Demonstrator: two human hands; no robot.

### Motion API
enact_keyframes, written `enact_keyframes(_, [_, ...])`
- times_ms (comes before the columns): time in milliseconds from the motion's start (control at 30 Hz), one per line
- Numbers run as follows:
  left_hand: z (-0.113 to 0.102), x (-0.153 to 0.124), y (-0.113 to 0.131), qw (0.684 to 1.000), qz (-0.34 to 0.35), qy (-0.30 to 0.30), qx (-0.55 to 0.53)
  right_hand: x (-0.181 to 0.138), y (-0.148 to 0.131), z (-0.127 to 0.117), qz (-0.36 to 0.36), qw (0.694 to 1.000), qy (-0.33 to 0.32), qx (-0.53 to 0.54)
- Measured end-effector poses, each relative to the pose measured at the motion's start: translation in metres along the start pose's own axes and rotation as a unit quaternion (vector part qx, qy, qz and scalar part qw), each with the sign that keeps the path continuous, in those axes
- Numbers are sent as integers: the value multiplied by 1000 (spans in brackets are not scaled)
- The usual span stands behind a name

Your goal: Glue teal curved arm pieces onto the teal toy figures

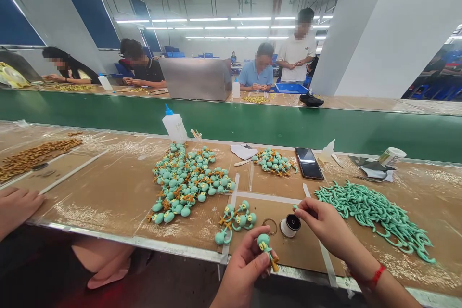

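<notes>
My left hand [245, 269] holds a small teal toy figure [265, 244] with a tan body at the near table edge. My right hand [325, 226] pinches a small teal piece [296, 208] just above a small round pot [290, 224]. A metal ring [269, 226] lies beside the pot. A few finished figures [236, 221] sit in front of my left hand. A heap of long teal curved parts [375, 211] lies to the right of my right hand. A big pile of teal figures [187, 180] covers the table's middle.
A glue bottle [174, 125], a smaller figure pile [274, 161], a black phone [309, 163] and a white cup [391, 156] stand further back. Tan parts [32, 154] lie at left. Another person's hand [16, 207] rests at left. Several people work beyond the green conveyor [252, 125].
</notes>
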State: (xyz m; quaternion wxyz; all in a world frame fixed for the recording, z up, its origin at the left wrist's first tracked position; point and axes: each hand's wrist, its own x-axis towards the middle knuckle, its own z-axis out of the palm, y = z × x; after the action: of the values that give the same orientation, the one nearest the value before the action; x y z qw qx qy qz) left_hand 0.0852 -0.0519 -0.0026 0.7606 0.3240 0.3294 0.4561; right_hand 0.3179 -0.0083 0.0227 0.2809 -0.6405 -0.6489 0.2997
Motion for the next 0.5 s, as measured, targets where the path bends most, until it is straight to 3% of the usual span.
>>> enact_keyframes(500, [2, -2, 2, 1000, -7, 6, -12, -2, 0, -9, 14, 992, -110, 51])
